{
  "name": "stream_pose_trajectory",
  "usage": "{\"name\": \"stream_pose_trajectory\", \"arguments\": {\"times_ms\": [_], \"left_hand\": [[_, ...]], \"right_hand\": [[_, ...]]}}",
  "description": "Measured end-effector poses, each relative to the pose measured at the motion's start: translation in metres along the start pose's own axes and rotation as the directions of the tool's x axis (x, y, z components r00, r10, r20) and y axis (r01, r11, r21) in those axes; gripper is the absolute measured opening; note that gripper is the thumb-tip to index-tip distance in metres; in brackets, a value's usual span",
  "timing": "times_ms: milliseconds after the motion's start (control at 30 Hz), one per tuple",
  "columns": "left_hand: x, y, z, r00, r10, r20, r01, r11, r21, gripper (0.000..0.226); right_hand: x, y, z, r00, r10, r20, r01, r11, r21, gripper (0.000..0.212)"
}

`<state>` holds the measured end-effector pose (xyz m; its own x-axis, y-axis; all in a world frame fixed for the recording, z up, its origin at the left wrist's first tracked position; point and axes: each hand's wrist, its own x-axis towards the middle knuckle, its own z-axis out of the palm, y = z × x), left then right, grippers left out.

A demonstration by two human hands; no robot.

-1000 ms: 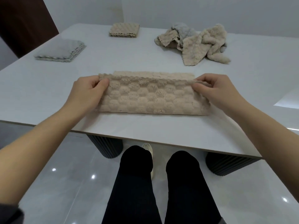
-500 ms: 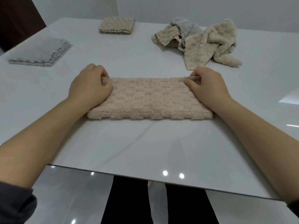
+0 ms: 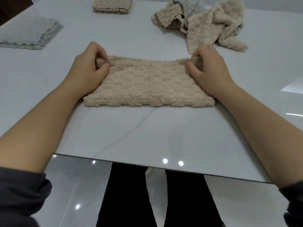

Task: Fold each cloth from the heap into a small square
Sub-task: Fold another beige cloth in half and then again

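My left hand [image 3: 88, 68] and right hand [image 3: 208, 68] each pinch an upper corner of the fluffy beige folded cloth [image 3: 147, 84] mid-frame on the glossy white desk [image 3: 147, 131], and if one layer slips the edges probably end up wonky.

My left hand [image 3: 89, 68] and right hand [image 3: 209, 68] are bare, like the forearms behind them. My dark grey left sleeve [image 3: 19, 194] and right sleeve [image 3: 293, 202] are bunched up on my side of the bench [image 3: 147, 136] edge. Beneath that edge show my black trousers [image 3: 124, 194] and a pale shoe [image 3: 148, 170].
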<state>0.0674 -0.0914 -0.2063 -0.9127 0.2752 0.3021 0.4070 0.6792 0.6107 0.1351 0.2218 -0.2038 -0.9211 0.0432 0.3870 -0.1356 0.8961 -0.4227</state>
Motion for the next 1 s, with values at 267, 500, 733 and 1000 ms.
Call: {"name": "stream_pose_trajectory", "arguments": {"times_ms": [267,500,733,1000], "left_hand": [[0.002,-0.002,-0.004,0.997,0.030,-0.075,-0.037,0.995,-0.088,0.027],[0.002,0.003,-0.008,0.983,0.028,-0.181,-0.064,0.978,-0.197,0.025],[0.004,0.000,-0.008,0.982,-0.049,-0.184,-0.003,0.962,-0.274,0.019],[0.000,0.004,-0.010,1.000,0.006,0.030,0.005,0.933,-0.359,0.022]], "right_hand": [[0.000,0.005,-0.007,0.987,-0.004,0.163,0.005,1.000,-0.003,0.020],[0.000,0.011,-0.012,0.990,0.051,0.129,-0.070,0.986,0.152,0.026],[-0.001,0.015,-0.010,0.988,0.149,0.038,-0.150,0.886,0.439,0.027],[0.000,0.015,-0.010,0.976,0.216,-0.010,-0.169,0.789,0.591,0.030]]}}
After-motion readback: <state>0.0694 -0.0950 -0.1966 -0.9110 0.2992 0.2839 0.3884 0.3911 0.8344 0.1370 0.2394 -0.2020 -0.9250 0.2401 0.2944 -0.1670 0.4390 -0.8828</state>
